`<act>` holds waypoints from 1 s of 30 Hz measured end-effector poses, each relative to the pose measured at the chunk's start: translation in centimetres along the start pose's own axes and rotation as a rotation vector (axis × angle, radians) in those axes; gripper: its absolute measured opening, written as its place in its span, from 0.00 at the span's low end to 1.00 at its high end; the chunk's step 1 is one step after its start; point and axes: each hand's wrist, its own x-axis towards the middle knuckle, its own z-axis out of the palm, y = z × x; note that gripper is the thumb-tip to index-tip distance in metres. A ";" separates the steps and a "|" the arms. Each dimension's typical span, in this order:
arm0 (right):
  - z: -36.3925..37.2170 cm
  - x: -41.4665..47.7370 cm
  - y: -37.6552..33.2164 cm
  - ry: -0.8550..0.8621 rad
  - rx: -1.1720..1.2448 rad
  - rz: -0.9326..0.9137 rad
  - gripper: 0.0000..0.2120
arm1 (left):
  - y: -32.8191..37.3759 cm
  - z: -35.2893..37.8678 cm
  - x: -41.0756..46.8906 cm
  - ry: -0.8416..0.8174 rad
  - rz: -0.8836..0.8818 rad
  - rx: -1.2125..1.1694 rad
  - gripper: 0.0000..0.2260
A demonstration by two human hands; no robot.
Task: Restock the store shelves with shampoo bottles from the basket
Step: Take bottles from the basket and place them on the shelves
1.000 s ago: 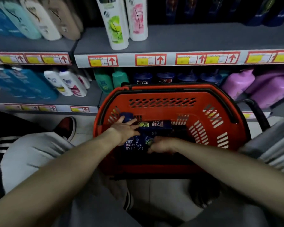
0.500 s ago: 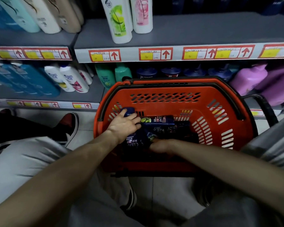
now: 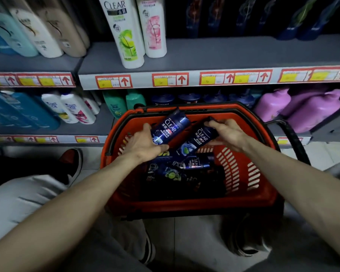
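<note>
Above the far half of the basket, the left hand [image 3: 145, 143] gripped a dark blue CLEAR bottle [image 3: 170, 128], with the thumb under its near end, the fingers wrapped behind it and the label facing up. Just to the right, the right hand [image 3: 227, 134] held a second CLEAR bottle [image 3: 197, 141] by its far end, fingers curled over the cap. Both bottles were tilted with their far ends raised toward the shelves. They sat side by side, though the dim view left it unclear whether they touched.

Beneath them, the red basket [image 3: 185, 205] stood on the floor between the person's knees. Several loose bottles [image 3: 193, 163] of the same dark blue kind lay flat in its bottom. Its black handle [image 3: 294, 138] hung down over the right side.

Beyond the basket's far rim ran the lower shelf [image 3: 104, 126]. It carried dark-capped bottles [image 3: 186, 98] straight ahead, green bottles [image 3: 116, 104] and white bottles [image 3: 75, 109] to the left, and purple bottles [image 3: 312, 111] to the right. Higher up, the upper shelf [image 3: 234, 54] held a white CLEAR bottle with a green leaf [image 3: 124, 34] just beside a white bottle with a pink label [image 3: 154, 32], and its right stretch was bare. Red-framed price tags [image 3: 170, 79] lined its front edge. At near left, a red shoe [image 3: 71, 159] rested on the floor.
</note>
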 end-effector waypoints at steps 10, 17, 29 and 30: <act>-3.1 -2.6 -2.5 -0.068 -0.031 -0.137 0.16 | 2.3 1.0 -0.4 -0.264 -0.114 -0.688 0.27; -2.5 -3.3 -6.1 0.178 0.013 -0.290 0.29 | 4.7 0.1 -1.0 -0.421 -0.236 -1.145 0.12; -0.7 -4.2 -6.7 0.134 0.317 0.028 0.38 | 9.2 1.3 -1.8 -0.425 -0.089 -1.157 0.27; -0.8 -4.3 -6.6 0.102 0.337 0.054 0.37 | 9.7 1.5 -1.9 -0.430 -0.079 -1.156 0.24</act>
